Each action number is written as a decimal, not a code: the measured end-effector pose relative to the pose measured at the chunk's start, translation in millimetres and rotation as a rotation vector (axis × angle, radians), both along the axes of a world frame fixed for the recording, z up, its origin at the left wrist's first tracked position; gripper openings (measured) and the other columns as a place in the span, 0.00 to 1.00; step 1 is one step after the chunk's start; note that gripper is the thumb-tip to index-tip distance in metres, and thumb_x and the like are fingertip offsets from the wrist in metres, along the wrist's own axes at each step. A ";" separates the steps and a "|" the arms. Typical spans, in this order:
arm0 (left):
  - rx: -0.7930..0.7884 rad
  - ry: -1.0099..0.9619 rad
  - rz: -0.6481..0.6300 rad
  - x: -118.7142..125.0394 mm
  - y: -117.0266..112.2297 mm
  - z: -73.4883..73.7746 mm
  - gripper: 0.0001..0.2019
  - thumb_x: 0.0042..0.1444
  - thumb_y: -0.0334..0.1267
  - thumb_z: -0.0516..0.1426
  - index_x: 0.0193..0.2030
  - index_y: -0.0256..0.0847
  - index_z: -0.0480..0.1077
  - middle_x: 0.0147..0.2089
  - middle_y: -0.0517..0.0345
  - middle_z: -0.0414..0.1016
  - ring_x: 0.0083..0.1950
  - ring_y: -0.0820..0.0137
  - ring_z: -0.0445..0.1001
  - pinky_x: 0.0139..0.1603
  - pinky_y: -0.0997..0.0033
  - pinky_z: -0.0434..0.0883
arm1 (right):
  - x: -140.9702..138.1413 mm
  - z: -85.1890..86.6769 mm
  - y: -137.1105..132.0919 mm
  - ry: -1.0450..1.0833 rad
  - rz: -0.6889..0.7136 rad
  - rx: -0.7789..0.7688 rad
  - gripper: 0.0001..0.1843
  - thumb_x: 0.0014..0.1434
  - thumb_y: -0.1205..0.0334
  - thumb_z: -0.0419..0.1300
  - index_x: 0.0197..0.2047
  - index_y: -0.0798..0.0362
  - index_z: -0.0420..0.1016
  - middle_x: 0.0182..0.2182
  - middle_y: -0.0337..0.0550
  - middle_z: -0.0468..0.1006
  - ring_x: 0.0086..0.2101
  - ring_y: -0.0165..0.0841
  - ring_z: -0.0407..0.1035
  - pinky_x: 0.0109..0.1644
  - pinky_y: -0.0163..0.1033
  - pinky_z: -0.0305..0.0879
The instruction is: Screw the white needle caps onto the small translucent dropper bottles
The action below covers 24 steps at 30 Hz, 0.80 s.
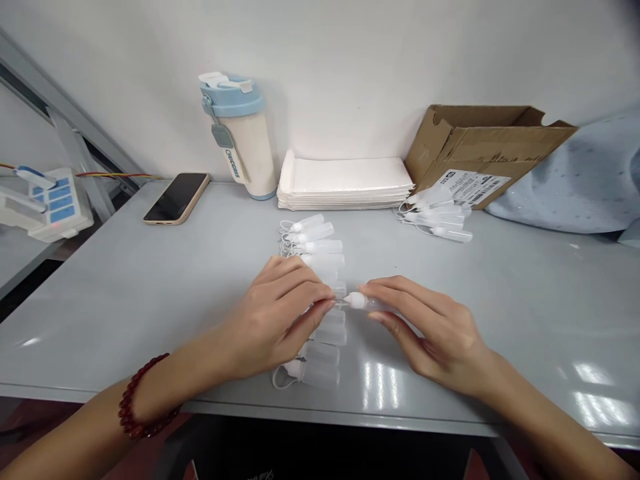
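Over the table's middle, my right hand holds a small translucent squeeze bottle with a white neck, its nozzle pointing left. My left hand pinches thumb and forefinger together at the thin tip of that bottle; whether a cap sits between the fingertips is hidden. Beneath and around the left hand lies a column of similar small bottles, several of them with thin looped cap straps on their left side. Part of this column is covered by the hand.
Along the wall stand a phone, a blue-lidded tumbler, a stack of white padded envelopes and an open cardboard box. A second pile of small bottles lies before the box. Pale blue fabric is at right, a power strip at left.
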<state>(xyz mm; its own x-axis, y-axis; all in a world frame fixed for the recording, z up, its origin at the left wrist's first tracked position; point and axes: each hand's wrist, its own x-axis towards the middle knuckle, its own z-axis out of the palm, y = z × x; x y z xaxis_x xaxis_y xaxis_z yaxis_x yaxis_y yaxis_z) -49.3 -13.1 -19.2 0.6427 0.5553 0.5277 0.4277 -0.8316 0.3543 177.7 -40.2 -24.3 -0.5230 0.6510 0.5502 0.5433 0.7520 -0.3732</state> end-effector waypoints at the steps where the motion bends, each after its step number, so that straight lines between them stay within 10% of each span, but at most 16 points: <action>1: 0.002 0.000 -0.004 -0.1 -0.5 -0.5 0.04 0.58 0.26 0.55 0.37 0.38 0.67 0.31 0.58 0.73 0.35 0.71 0.67 0.38 0.66 0.64 | -0.4 -0.3 -0.5 -0.003 -0.002 0.006 0.15 0.61 0.72 0.52 0.50 0.55 0.68 0.40 0.50 0.77 0.38 0.34 0.74 0.37 0.36 0.73; 24: 0.040 0.046 -0.083 0.6 -4.9 -0.6 0.06 0.55 0.23 0.55 0.38 0.35 0.67 0.33 0.54 0.71 0.36 0.68 0.64 0.36 0.65 0.62 | -4.8 -7.2 -7.5 0.015 0.014 0.049 0.15 0.60 0.73 0.54 0.51 0.56 0.67 0.40 0.50 0.77 0.40 0.35 0.73 0.39 0.38 0.74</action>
<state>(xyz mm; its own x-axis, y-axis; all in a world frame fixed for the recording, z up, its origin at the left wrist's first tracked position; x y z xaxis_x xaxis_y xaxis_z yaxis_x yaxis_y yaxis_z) -48.7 -18.0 -19.8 0.7100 0.4779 0.5172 0.3715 -0.8781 0.3015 172.9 -47.7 -31.5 -0.5236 0.6156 0.5889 0.5270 0.7772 -0.3439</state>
